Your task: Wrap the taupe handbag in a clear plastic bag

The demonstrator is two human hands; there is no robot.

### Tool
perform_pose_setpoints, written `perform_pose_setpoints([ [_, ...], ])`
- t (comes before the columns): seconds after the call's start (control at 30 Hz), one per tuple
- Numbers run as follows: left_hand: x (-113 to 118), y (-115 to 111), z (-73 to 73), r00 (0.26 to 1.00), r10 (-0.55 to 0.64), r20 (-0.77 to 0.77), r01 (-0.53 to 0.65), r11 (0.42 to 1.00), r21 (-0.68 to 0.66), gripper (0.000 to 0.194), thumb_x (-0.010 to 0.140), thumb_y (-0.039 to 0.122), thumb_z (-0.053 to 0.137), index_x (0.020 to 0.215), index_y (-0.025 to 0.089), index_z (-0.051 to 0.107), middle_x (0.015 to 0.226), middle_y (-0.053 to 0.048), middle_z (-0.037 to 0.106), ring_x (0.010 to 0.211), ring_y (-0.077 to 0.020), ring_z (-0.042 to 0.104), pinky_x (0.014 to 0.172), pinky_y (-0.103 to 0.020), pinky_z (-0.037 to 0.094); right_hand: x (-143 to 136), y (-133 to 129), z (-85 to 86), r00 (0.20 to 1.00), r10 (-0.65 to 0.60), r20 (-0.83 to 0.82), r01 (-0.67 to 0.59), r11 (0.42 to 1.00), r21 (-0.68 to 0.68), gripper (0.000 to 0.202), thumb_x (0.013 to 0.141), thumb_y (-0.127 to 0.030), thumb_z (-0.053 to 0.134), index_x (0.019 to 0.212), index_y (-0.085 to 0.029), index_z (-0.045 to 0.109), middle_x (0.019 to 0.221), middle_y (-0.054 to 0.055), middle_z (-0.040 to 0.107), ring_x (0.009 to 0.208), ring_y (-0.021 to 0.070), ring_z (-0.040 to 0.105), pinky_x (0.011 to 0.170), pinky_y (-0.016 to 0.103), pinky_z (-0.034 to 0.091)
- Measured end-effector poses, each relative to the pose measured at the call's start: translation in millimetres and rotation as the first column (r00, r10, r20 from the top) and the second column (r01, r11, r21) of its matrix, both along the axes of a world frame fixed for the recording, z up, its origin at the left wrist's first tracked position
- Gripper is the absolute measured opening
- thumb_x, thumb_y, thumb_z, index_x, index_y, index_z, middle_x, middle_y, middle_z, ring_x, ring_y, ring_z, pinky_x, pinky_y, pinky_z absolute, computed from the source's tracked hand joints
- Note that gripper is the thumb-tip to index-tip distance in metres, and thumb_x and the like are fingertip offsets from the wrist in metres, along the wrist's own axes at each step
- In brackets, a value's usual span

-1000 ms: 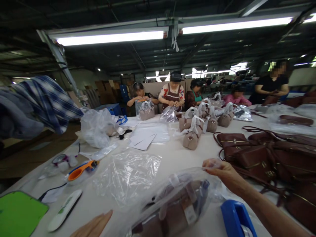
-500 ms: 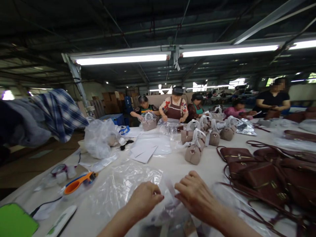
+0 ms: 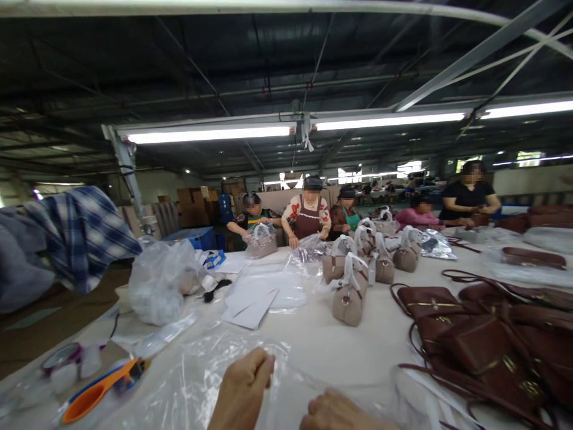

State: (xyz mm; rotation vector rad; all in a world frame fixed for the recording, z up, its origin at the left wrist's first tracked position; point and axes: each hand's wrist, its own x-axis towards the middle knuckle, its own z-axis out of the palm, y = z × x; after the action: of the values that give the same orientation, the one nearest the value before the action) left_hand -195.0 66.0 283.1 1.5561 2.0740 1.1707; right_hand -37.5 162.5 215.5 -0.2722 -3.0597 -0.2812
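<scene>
Brown handbags (image 3: 483, 346) (orange scissors (image 3: 96, 391) left)

Head-worn camera looks forward, nearly level, along the table (image 3: 340, 352) toward seated workers (image 3: 308, 216).

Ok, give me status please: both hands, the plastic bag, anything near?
Left hand closed in a grip on clear plastic bag. Right hand fisted at frame bottom, hold unclear. Orange-handled tool left, brown handbags right.

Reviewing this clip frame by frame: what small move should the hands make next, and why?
Probably draw the clear plastic bag closer. The left hand pinches its film and the right hand is closed beside it, both at the frame's bottom edge.
</scene>
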Motion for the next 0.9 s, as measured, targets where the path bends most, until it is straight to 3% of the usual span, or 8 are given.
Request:
perform_pose_setpoints([
  [0.2, 7.2, -35.9, 12.3, 0.916, -0.264, -0.301, 0.181, 0.944, -0.277, 0.032, 0.083, 0.035, 0.035, 0.056, 0.020, 0.041, 0.060, -0.002, 0.054, 0.061, -0.0168, 0.050, 0.057, -0.027, 0.029, 20.9, -34.2, 43.9, 0.965, -0.116, -0.236, 0.080, 0.984, -0.157, 0.046, 0.073, -0.031, 0.068, 0.114, -0.016, 0.052, 0.102, 0.009, 0.064, 0.093, 0.0243, 0.061, 0.080, 0.034, 0.049],
  [0.33, 2.6, -69.9, 15.6, 0.861, -0.349, -0.369, 0.196, 0.899, -0.392, 0.036, 0.085, 0.043, 0.035, 0.066, 0.022, 0.057, 0.075, -0.005, 0.064, 0.072, -0.0215, 0.057, 0.065, -0.030, 0.037, 65.8, -56.1, 74.3, 0.925, -0.021, -0.378, -0.009, 0.997, -0.078, 0.029, 0.086, -0.019, 0.049, 0.116, -0.016, 0.051, 0.105, 0.011, 0.064, 0.098, 0.0220, 0.058, 0.085, 0.037, 0.047],
  [0.43, -14.7, -98.1, 3.2, 0.833, -0.386, -0.396, 0.207, 0.881, -0.424, 0.041, 0.077, 0.059, 0.045, 0.089, 0.027, 0.067, 0.092, -0.007, 0.068, 0.085, -0.0281, 0.060, 0.077, -0.036, 0.042, 105.9, -47.6, 93.5, 0.889, 0.005, -0.458, -0.003, 1.000, 0.005, 0.051, 0.080, -0.039, 0.059, 0.127, -0.024, 0.046, 0.124, 0.010, 0.056, 0.119, 0.0284, 0.046, 0.104, 0.051, 0.029],
  [0.53, -43.9, -124.5, -19.2, 0.780, -0.329, -0.532, 0.186, 0.934, -0.305, 0.061, 0.059, 0.065, 0.063, 0.111, 0.032, 0.062, 0.104, -0.007, 0.067, 0.093, -0.0324, 0.059, 0.082, -0.041, 0.043, 134.4, -20.9, 97.8, 0.880, -0.219, -0.421, 0.142, 0.968, -0.208, 0.095, 0.059, -0.050, 0.075, 0.139, -0.024, 0.030, 0.141, 0.013, 0.038, 0.130, 0.0352, 0.029, 0.109, 0.057, 0.015],
  [0.6, -64.6, -138.1, -30.2, 0.769, -0.208, -0.605, 0.118, 0.975, -0.186, 0.061, 0.056, 0.060, 0.069, 0.110, 0.034, 0.063, 0.101, -0.006, 0.068, 0.092, -0.0330, 0.060, 0.085, -0.043, 0.042, 142.3, -1.9, 90.4, 0.851, -0.414, -0.324, 0.227, 0.845, -0.484, 0.105, 0.053, -0.047, 0.079, 0.140, -0.021, 0.027, 0.138, 0.015, 0.041, 0.129, 0.0353, 0.033, 0.107, 0.056, 0.021],
  [0.7, -88.5, -152.1, -35.0, 0.846, 0.029, -0.533, -0.059, 0.997, -0.040, 0.052, 0.053, 0.059, 0.070, 0.098, 0.032, 0.068, 0.086, -0.005, 0.070, 0.083, -0.0321, 0.062, 0.081, -0.043, 0.044, 142.4, 16.9, 69.1, 0.788, -0.579, -0.209, 0.178, 0.539, -0.823, 0.106, 0.052, -0.043, 0.080, 0.140, -0.019, 0.025, 0.129, 0.015, 0.051, 0.123, 0.0310, 0.042, 0.106, 0.051, 0.026],
  [0.8, -99.7, -160.9, -39.4, 0.942, 0.277, -0.192, -0.280, 0.960, 0.007, 0.070, 0.052, 0.059, 0.071, 0.116, 0.035, 0.055, 0.097, -0.003, 0.066, 0.091, -0.0313, 0.060, 0.068, -0.036, 0.050, 141.5, 23.7, 47.2, 0.771, -0.609, -0.186, -0.023, 0.264, -0.964, 0.098, 0.052, -0.039, 0.079, 0.136, -0.020, 0.032, 0.127, 0.013, 0.053, 0.121, 0.0272, 0.045, 0.107, 0.046, 0.026],
  [0.9, -93.6, -161.3, -54.9, 0.885, 0.346, 0.310, -0.379, 0.924, 0.050, 0.096, 0.051, 0.056, 0.074, 0.134, 0.037, 0.029, 0.130, -0.004, 0.049, 0.117, -0.0316, 0.047, 0.077, -0.035, 0.052, 143.5, 25.2, 34.3, 0.777, -0.596, -0.204, -0.142, 0.149, -0.979, 0.092, 0.052, -0.036, 0.079, 0.133, -0.024, 0.037, 0.134, 0.010, 0.048, 0.128, 0.0243, 0.037, 0.109, 0.045, 0.020],
])
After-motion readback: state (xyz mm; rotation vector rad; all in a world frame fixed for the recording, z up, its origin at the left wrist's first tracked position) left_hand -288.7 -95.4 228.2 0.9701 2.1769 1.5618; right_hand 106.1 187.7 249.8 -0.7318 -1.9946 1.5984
